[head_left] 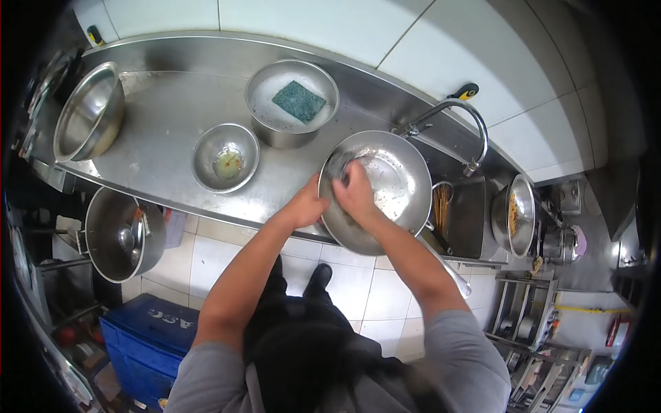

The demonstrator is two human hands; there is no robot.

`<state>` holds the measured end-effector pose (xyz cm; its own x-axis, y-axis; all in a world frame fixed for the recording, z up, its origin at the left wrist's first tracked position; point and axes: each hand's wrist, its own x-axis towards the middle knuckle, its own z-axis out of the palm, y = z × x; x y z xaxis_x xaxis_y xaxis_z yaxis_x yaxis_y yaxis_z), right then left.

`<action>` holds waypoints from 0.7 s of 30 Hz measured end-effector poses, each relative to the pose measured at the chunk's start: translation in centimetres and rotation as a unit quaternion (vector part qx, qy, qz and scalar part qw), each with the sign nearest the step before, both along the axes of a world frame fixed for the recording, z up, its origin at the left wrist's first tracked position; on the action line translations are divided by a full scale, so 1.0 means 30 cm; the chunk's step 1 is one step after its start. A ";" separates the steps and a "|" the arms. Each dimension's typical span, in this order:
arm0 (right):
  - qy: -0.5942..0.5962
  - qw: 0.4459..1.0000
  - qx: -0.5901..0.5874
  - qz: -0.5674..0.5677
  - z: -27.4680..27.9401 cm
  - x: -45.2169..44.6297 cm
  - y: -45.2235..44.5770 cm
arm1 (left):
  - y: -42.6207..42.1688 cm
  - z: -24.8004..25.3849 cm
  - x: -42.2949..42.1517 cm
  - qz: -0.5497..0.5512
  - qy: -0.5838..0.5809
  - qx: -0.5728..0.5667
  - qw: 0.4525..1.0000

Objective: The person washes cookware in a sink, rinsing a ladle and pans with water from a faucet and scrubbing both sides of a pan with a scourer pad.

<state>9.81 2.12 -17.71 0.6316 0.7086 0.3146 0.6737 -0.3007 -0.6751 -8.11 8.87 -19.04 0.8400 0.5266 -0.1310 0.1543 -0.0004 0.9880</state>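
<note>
A large metal pan [399,180] with a long handle is tilted over the counter's front edge, beside the sink. My left hand [308,204] grips the pan's left rim. Inside the pan, my right hand [354,191] is closed on a grey scrubber [339,166], blurred, against the upper left inner wall. Behind the pan to the left stands a metal pot [283,136] of foamy water with a green scouring pad [299,102] in it. A small metal bowl [202,155] holds a little yellowish liquid.
A curved faucet [485,141] rises behind the sink [475,213], where thin sticks and a strainer lie. An empty bowl [72,131] stands at the counter's left end. Below it is a deep pot [157,242] with utensils. A blue bin [148,337] stands at lower left.
</note>
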 end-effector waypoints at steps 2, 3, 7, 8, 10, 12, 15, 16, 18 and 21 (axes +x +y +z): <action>-0.034 0.990 -0.094 0.096 -0.008 0.039 -0.046 | -0.026 -0.024 -0.019 0.013 -0.037 0.117 0.992; 0.064 0.998 -0.008 -0.018 0.062 0.051 0.005 | -0.015 0.075 -0.017 -0.011 0.014 -0.010 1.000; 0.000 0.996 -0.070 0.061 0.034 0.003 -0.008 | 0.001 0.052 -0.014 -0.009 0.016 0.006 1.000; -0.032 0.986 -0.110 0.121 0.034 0.007 -0.042 | -0.017 0.028 -0.025 -0.002 0.006 0.043 0.999; 0.020 0.996 -0.071 0.044 0.064 0.000 -0.016 | -0.003 0.053 -0.006 -0.008 0.033 -0.072 0.997; 0.008 0.997 -0.062 0.052 0.054 -0.072 -0.069 | 0.006 0.032 0.003 0.004 0.029 -0.054 0.998; 0.101 0.969 -0.174 0.140 0.125 -0.135 -0.121 | -0.004 0.020 -0.012 0.012 0.015 -0.019 1.000; 0.088 0.981 -0.153 0.077 0.151 -0.079 -0.049 | -0.005 0.040 -0.005 0.014 0.005 -0.029 0.999; 0.104 0.991 -0.077 -0.044 0.158 -0.041 0.031 | 0.003 0.102 -0.003 0.003 0.035 -0.096 0.995; 0.084 0.993 -0.077 0.018 0.087 -0.156 -0.031 | 0.003 0.075 -0.007 0.016 0.029 -0.090 0.995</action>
<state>5.12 1.19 -15.10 0.6393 0.7633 0.0936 0.5681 -0.3867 -0.7265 -8.31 8.96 -16.78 0.8111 0.5165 -0.2744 0.2089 0.1824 0.9608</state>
